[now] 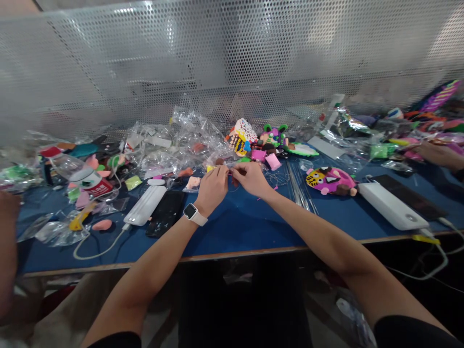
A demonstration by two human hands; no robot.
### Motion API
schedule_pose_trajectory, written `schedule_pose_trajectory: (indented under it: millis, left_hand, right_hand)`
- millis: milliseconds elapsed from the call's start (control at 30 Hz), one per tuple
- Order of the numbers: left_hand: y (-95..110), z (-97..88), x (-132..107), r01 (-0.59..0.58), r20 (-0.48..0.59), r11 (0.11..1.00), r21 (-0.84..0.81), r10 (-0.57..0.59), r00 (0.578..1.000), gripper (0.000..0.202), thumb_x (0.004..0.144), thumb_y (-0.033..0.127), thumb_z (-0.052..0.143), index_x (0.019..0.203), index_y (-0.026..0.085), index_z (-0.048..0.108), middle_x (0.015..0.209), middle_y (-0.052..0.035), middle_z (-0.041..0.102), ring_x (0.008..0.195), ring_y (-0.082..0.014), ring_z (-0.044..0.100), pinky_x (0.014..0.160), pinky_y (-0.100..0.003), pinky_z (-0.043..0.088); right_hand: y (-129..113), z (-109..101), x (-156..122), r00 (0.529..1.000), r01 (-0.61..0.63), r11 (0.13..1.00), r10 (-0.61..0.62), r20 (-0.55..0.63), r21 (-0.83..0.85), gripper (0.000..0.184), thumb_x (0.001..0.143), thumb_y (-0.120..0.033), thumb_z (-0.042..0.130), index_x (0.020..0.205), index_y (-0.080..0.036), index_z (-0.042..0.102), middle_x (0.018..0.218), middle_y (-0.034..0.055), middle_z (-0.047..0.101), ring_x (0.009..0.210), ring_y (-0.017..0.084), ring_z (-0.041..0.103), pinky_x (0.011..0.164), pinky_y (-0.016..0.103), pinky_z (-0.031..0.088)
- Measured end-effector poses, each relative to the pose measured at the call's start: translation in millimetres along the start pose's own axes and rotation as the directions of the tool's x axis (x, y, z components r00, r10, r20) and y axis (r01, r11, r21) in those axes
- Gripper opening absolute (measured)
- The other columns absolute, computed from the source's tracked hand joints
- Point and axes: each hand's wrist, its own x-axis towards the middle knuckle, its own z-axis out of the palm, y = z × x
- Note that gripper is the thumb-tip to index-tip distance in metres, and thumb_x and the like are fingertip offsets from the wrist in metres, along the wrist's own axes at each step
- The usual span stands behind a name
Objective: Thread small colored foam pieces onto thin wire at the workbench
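Note:
My left hand [213,187], with a watch [190,211] on its wrist, and my right hand [253,178] meet fingertip to fingertip above the blue table [246,227]. Both are closed in a pinch. Whatever lies between the fingers is too small to make out; a reddish-brown bit shows just below them. Beyond the hands stand colourful clay figures, one with a white speckled top [245,130] and one in green and purple [274,136]. Pink packets [273,161] lie near my right hand. A small bag with a pale pink lump [193,182] is beside my left hand.
Left are a white power bank [145,205], a dark phone [166,212] and a tipped bottle [94,185]. Right are a pink and yellow clay figure [331,181], another power bank [393,205] and a co-worker's hand [440,155]. Clear bags [181,140] and a perforated metal panel [232,48] line the back.

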Motion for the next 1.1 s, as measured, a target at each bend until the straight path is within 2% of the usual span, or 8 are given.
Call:
schedule_pose_trajectory:
  millis: [233, 400, 533, 633, 767, 933, 1000, 1100]
  left_hand:
    - [-3, 0.7, 1, 0.07, 0.01, 0.988, -0.139, -0.069, 0.998, 0.019, 0.109, 0.022, 0.043, 0.097, 0.019, 0.058, 0.096, -0.0103, 0.07, 0.085, -0.024, 0.068, 0.074, -0.035, 0.05]
    - [-5, 5.6, 1, 0.07, -0.005, 0.979, -0.19, -0.072, 0.997, 0.014, 0.107, 0.021, 0.048, 0.097, 0.019, 0.058, 0.092, -0.0078, 0.07, 0.081, -0.0216, 0.067, 0.071, -0.033, 0.049]
    - [-7, 8.0, 0, 0.08, -0.015, 0.968, -0.237, -0.086, 0.996, 0.014, 0.107, 0.019, 0.048, 0.096, 0.02, 0.057, 0.087, -0.0047, 0.069, 0.077, -0.0198, 0.067, 0.07, -0.032, 0.05]
    - [-8, 7.2, 0, 0.072, -0.01, 0.98, -0.186, -0.076, 0.997, 0.013, 0.108, 0.021, 0.047, 0.099, 0.019, 0.056, 0.092, -0.0073, 0.07, 0.081, -0.021, 0.068, 0.072, -0.033, 0.051]
    - [-6, 4.1, 1, -0.02, 0.082, 1.0, 0.013, 0.019, 0.996, 0.018, 0.109, 0.018, 0.041, 0.102, 0.017, 0.058, 0.097, -0.0111, 0.07, 0.088, -0.0236, 0.068, 0.079, -0.036, 0.053]
    - [-1, 0.4, 2, -0.159, 0.223, 0.97, 0.185, 0.116, 0.968, 0.026, 0.108, 0.013, 0.034, 0.109, 0.013, 0.06, 0.102, -0.0142, 0.068, 0.098, -0.027, 0.068, 0.086, -0.039, 0.052]
    - [1, 0.2, 2, -0.16, 0.239, 0.97, 0.184, 0.113, 0.964, 0.025, 0.108, 0.013, 0.035, 0.109, 0.012, 0.06, 0.102, -0.0142, 0.068, 0.097, -0.0262, 0.068, 0.085, -0.038, 0.052]
    - [3, 2.0, 1, -0.087, 0.229, 0.988, 0.13, 0.055, 0.972, 0.022, 0.108, 0.014, 0.038, 0.108, 0.013, 0.06, 0.102, -0.0141, 0.069, 0.094, -0.0253, 0.068, 0.082, -0.036, 0.052]
  right_hand:
    - [0, -3, -2, 0.994, 0.108, 0.973, -0.103, 0.035, -0.202, 0.03, 0.101, -0.026, 0.053, 0.073, -0.022, 0.06, 0.064, 0.0003, 0.065, 0.062, 0.015, 0.06, 0.069, 0.032, 0.046]
    - [4, -3, -3, 0.973, 0.224, 0.903, -0.228, 0.032, -0.367, 0.023, 0.103, -0.023, 0.05, 0.09, -0.023, 0.068, 0.088, 0.0063, 0.07, 0.084, 0.021, 0.063, 0.083, 0.037, 0.047]
    - [9, -4, -2, 0.971, 0.231, 0.876, -0.235, 0.044, -0.423, 0.023, 0.105, -0.026, 0.051, 0.097, -0.023, 0.072, 0.096, 0.0078, 0.072, 0.091, 0.023, 0.066, 0.087, 0.038, 0.05]
    - [11, -10, 1, 0.965, 0.24, 0.845, -0.261, 0.022, -0.477, 0.018, 0.103, -0.028, 0.057, 0.11, -0.021, 0.073, 0.105, 0.0105, 0.071, 0.096, 0.025, 0.067, 0.089, 0.04, 0.053]
    - [7, -22, 3, 0.914, 0.384, 0.678, -0.376, 0.153, -0.628, 0.029, 0.101, -0.022, 0.06, 0.128, -0.023, 0.072, 0.128, 0.0136, 0.067, 0.122, 0.031, 0.06, 0.102, 0.049, 0.05]
    - [0, -28, 1, 0.862, 0.472, 0.466, -0.422, 0.281, -0.748, 0.025, 0.095, -0.016, 0.064, 0.116, -0.022, 0.078, 0.132, 0.0116, 0.068, 0.126, 0.032, 0.055, 0.105, 0.051, 0.044]
    - [-1, -28, 1, 0.856, 0.482, 0.428, -0.414, 0.309, -0.764, 0.023, 0.095, -0.018, 0.065, 0.113, -0.021, 0.078, 0.129, 0.0108, 0.07, 0.125, 0.032, 0.054, 0.102, 0.05, 0.043]
    - [0, -27, 1, 0.849, 0.502, 0.387, -0.391, 0.355, -0.773, 0.02, 0.096, -0.022, 0.065, 0.111, -0.021, 0.078, 0.126, 0.0103, 0.071, 0.122, 0.033, 0.054, 0.099, 0.05, 0.042]
